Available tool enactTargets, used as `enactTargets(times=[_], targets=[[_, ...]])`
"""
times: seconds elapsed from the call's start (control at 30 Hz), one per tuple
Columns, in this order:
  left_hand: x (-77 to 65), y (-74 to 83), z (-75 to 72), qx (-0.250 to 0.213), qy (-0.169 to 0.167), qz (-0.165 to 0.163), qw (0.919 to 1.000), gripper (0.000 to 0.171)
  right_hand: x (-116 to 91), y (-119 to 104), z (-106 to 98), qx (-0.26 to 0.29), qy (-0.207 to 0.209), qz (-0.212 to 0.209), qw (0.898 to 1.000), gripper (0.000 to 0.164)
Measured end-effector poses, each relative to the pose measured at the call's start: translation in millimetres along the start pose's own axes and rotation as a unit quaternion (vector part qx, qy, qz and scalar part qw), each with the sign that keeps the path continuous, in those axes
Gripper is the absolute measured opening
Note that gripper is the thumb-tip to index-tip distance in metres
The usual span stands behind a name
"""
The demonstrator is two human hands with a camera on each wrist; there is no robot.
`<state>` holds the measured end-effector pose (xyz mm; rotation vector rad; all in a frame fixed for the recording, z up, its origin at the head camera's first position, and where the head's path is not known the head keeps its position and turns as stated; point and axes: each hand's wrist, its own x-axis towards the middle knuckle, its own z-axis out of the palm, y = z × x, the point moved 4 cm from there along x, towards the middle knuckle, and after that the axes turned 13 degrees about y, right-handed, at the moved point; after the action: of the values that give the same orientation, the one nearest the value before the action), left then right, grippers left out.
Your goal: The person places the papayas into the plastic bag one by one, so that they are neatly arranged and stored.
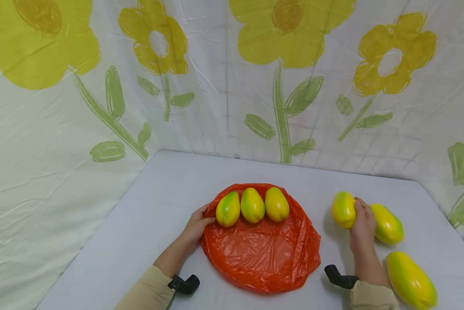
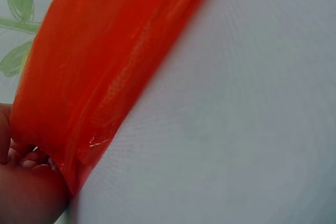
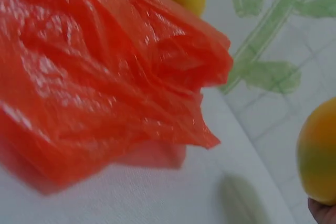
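A red plastic bag (image 1: pixel 255 254) lies spread in a round shape on the table. Along its far side sit three yellow-green papayas, the left papaya (image 1: pixel 228 209), the middle papaya (image 1: pixel 252 205) and the right papaya (image 1: pixel 276 204). My left hand (image 1: pixel 195 224) pinches the bag's left edge; the left wrist view shows the bag's red side (image 2: pixel 100 66) gathered at the fingers. To the right of the bag, my right hand (image 1: pixel 363 224) grips another papaya (image 1: pixel 343 210), raised over the table with its shadow below. That held papaya (image 3: pixel 319 150) also appears at the right wrist view's edge.
Two more papayas rest on the right: one papaya (image 1: pixel 388 224) just beyond the right hand, another papaya (image 1: pixel 411 280) beside the right forearm. The white table (image 1: pixel 139 241) ends at a cloth backdrop (image 1: pixel 216 107) with painted flowers.
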<state>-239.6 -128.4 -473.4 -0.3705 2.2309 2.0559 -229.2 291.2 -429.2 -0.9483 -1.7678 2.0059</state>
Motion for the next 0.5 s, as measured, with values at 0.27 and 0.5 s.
enactTargets(times=[0.27,0.5], targets=[[-2.8,1.1,-0.7,-0.004,0.001,-0.001,1.0000,0.051,-30.9,-5.8,23.7,0.072,-0.043,-0.006,0.996,0.055],[-1.5,0.2,0.0,-0.002,-0.001,-0.001,1.0000,0.051,-49.5,-5.5,37.9,0.054,-0.067,-0.023,0.996,0.055]])
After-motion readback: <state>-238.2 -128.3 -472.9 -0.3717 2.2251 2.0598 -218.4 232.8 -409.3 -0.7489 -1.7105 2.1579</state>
